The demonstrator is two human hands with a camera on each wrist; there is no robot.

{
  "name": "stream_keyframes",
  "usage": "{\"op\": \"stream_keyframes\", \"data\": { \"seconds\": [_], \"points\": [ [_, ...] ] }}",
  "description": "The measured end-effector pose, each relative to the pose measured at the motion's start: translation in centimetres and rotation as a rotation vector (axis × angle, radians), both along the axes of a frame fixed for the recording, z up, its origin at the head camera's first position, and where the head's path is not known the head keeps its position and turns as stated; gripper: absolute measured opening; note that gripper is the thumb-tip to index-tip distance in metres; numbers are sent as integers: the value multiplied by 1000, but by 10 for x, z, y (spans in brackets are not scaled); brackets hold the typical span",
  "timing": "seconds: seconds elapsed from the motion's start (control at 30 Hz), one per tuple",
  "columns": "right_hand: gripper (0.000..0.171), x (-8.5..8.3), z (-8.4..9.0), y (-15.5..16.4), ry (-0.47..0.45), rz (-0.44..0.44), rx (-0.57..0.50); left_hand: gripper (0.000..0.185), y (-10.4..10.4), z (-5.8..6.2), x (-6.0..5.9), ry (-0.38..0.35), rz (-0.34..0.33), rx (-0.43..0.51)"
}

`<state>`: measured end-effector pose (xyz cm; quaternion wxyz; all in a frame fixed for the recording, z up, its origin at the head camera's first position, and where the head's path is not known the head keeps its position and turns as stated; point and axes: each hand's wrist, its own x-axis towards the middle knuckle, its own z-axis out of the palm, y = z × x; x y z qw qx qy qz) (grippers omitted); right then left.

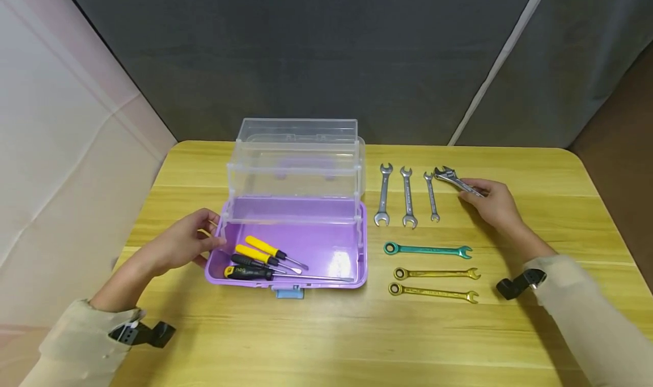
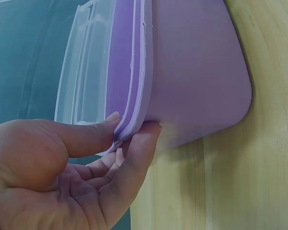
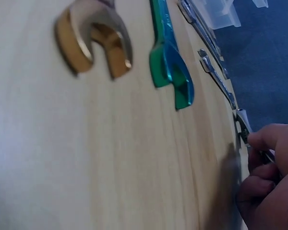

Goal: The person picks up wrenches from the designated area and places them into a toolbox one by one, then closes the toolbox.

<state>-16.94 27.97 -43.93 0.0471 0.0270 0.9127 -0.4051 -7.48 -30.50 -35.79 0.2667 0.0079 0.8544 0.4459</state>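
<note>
Cream sleeves [image 1: 586, 319] come in from both lower corners of the head view. Between the hands stands the open purple toolbox [image 1: 316, 242], clear trays [image 1: 296, 154] raised at its back. The left hand [image 1: 186, 242] pinches its left rim between thumb and fingers; well apart, the right hand [image 1: 492, 205] grips the handle of the adjustable wrench [image 1: 456, 180]. That wrench's long axis slants, head toward the far left, so the toolbox lies leftward and slightly nearer, past three silver open-end wrenches [image 1: 407, 197].
</note>
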Motion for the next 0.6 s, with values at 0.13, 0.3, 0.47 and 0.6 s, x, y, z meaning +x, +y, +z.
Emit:
{"op": "stream_keyframes", "data": {
  "seconds": [0.13, 0.3, 0.47, 0.6],
  "points": [
    [42, 1, -1, -2, 10, -43, -20, 34, 0, 0, 1, 8, 3, 9],
    [41, 0, 0, -4, 8, -78, -52, 32, 0, 1, 1, 9, -6, -10],
    [41, 0, 1, -4, 2, -95, -62, 33, 1, 2, 2, 14, -8, -6],
    [43, 0, 4, -2, -13, -98, -93, 32, 1, 1, 2, 20, -7, 0]
  ]
}}
